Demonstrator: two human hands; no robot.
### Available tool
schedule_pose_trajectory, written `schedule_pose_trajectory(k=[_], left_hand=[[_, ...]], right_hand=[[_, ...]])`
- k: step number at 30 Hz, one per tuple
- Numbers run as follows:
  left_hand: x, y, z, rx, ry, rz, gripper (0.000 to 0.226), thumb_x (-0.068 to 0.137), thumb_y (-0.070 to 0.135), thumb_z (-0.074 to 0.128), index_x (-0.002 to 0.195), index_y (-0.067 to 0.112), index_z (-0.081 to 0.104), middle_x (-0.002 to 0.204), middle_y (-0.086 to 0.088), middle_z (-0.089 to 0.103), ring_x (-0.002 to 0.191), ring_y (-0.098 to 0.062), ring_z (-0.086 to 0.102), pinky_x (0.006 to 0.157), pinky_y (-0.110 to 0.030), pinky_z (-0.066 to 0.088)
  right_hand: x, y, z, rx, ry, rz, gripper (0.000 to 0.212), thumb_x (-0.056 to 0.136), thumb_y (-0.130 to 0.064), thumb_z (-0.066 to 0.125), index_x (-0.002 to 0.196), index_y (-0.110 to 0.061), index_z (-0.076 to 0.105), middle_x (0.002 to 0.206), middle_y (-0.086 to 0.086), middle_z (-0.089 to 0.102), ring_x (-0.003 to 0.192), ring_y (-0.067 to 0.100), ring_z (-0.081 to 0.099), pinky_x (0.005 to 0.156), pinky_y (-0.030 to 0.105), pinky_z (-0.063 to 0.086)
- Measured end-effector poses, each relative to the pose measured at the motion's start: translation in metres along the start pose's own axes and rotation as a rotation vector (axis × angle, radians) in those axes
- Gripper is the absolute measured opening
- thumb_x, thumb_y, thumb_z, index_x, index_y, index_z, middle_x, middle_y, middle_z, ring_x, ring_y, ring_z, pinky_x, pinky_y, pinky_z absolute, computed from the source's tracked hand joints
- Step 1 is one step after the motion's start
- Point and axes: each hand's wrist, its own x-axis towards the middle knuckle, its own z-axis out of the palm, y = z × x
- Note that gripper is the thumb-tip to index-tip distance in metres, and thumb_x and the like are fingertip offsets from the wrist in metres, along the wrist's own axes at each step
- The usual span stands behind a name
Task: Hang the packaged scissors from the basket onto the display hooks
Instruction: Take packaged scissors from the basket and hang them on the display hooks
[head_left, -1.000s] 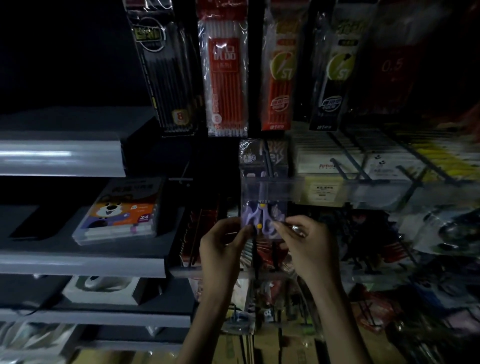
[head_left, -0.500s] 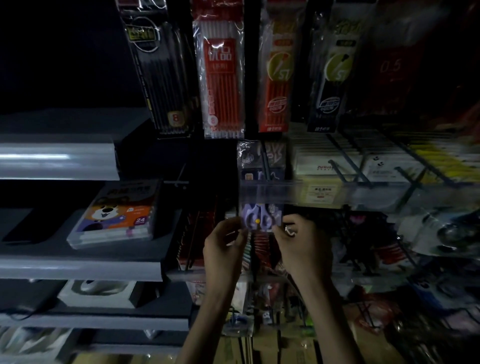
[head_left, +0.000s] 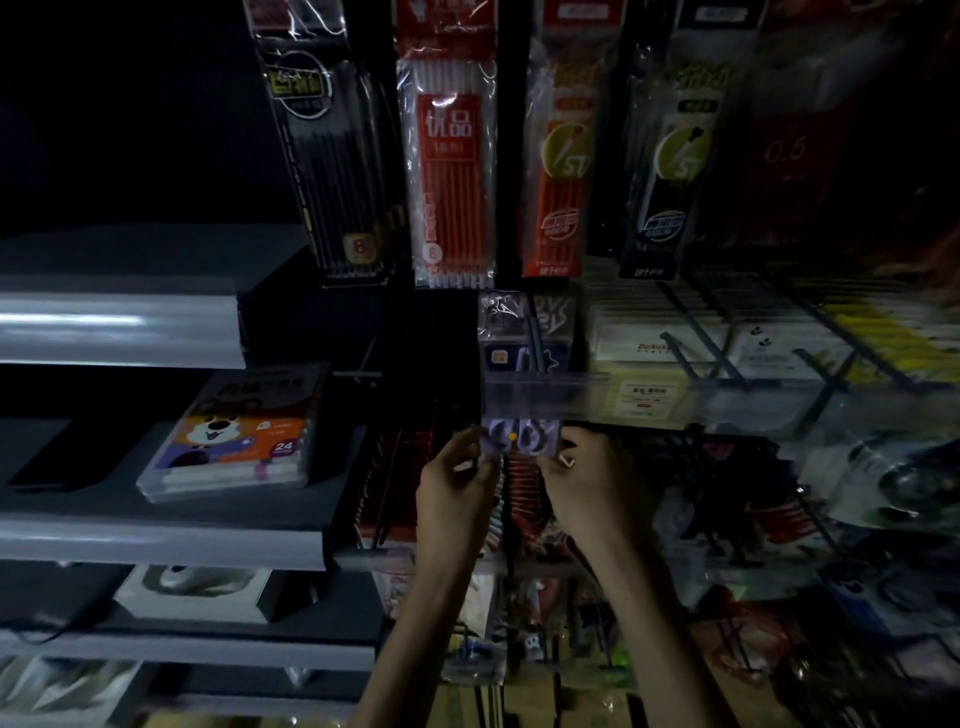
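Note:
A packaged pair of purple scissors (head_left: 519, 439) with a yellow pivot is raised in front of the dark display. My left hand (head_left: 454, 480) pinches its lower left edge. My right hand (head_left: 587, 483) pinches its lower right edge. The upper part of the pack is hidden behind a clear price rail (head_left: 540, 395). Above that rail a dark display hook (head_left: 535, 338) runs forward, carrying other scissor packs (head_left: 524, 325). The basket is out of view.
Long packs of pens (head_left: 452, 156) hang overhead. Grey shelves at left hold a marker set (head_left: 239, 447) and a white box (head_left: 192, 590). More wire hooks (head_left: 696, 343) with boxed goods fill the right. Packaged goods crowd the rows below my hands.
Both hands have lifted the scissor pack upward. Its top has gone behind the clear price rail, toward the hook above.

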Motion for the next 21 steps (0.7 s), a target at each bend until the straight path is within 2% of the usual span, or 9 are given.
schedule_pose_trajectory(k=[2,4,7,10,13,15,16,18,21], left_hand=[[-0.001,-0.004,0.001,0.019,-0.013,0.009,0.033,0.102,0.02,0.066,0.131,0.037,0.067,0.112,0.014,0.075,0.096,0.001,0.073,0.087,-0.043,0.065],[-0.002,-0.006,0.001,0.029,-0.017,0.023,0.035,0.102,0.02,0.067,0.135,0.033,0.066,0.121,0.009,0.074,0.103,-0.004,0.073,0.09,-0.042,0.064],[-0.001,-0.008,0.001,0.042,-0.022,0.02,0.042,0.1,0.021,0.068,0.141,0.028,0.064,0.128,0.005,0.073,0.111,-0.012,0.073,0.095,-0.047,0.062],[-0.002,-0.012,0.001,0.052,-0.033,0.015,0.044,0.1,0.025,0.07,0.142,0.028,0.063,0.129,0.006,0.073,0.115,-0.011,0.071,0.097,-0.048,0.061],[-0.006,-0.012,-0.001,0.073,-0.039,0.033,0.041,0.1,0.024,0.072,0.14,0.028,0.064,0.119,0.019,0.071,0.112,0.004,0.068,0.094,-0.029,0.06],[-0.014,-0.009,-0.006,0.101,-0.045,0.052,0.042,0.1,0.02,0.071,0.14,0.026,0.063,0.118,0.022,0.068,0.112,0.006,0.067,0.087,-0.016,0.056],[-0.019,-0.007,-0.009,0.113,-0.05,0.056,0.041,0.1,0.019,0.071,0.14,0.024,0.063,0.122,0.018,0.069,0.114,0.002,0.068,0.087,-0.015,0.056],[-0.032,0.0,-0.016,0.115,-0.079,0.068,0.036,0.101,0.023,0.07,0.137,0.028,0.064,0.13,0.013,0.069,0.118,-0.003,0.067,0.09,-0.018,0.056],[-0.059,0.014,-0.026,0.109,-0.163,0.081,0.025,0.102,0.033,0.066,0.126,0.037,0.067,0.123,0.018,0.073,0.114,-0.001,0.069,0.091,-0.023,0.058]], right_hand=[[-0.001,0.0,-0.002,-0.008,-0.014,-0.001,0.017,0.098,-0.035,0.066,0.113,-0.029,0.07,0.11,-0.009,0.075,0.096,0.017,0.071,0.068,0.025,0.045],[-0.002,0.001,-0.002,-0.009,-0.011,-0.009,0.017,0.098,-0.037,0.065,0.113,-0.03,0.07,0.11,-0.009,0.075,0.096,0.016,0.071,0.069,0.027,0.05],[-0.004,0.002,-0.002,0.004,0.013,0.001,0.02,0.098,-0.038,0.065,0.115,-0.03,0.069,0.113,-0.006,0.074,0.099,0.019,0.071,0.075,0.029,0.054],[-0.01,-0.001,-0.009,0.032,0.072,0.046,0.031,0.099,-0.04,0.063,0.127,-0.027,0.066,0.12,-0.004,0.072,0.106,0.02,0.069,0.079,0.028,0.048],[-0.022,0.001,-0.016,0.075,0.157,0.069,0.034,0.099,-0.047,0.06,0.128,-0.031,0.065,0.119,-0.005,0.072,0.102,0.019,0.069,0.075,0.028,0.048],[-0.03,0.006,-0.018,0.172,0.239,0.056,0.03,0.098,-0.052,0.058,0.119,-0.033,0.068,0.108,-0.007,0.074,0.091,0.017,0.069,0.069,0.029,0.051],[-0.033,0.009,-0.019,0.248,0.276,0.039,0.026,0.098,-0.052,0.059,0.113,-0.033,0.069,0.1,-0.008,0.074,0.084,0.015,0.068,0.064,0.029,0.05],[-0.038,0.013,-0.02,0.432,0.303,0.024,0.019,0.098,-0.047,0.061,0.102,-0.03,0.068,0.086,-0.01,0.071,0.075,0.011,0.067,0.059,0.029,0.049],[-0.039,0.012,-0.023,0.74,0.25,0.136,0.011,0.098,-0.035,0.066,0.093,-0.025,0.068,0.081,-0.009,0.068,0.071,0.001,0.064,0.065,0.03,0.048]])
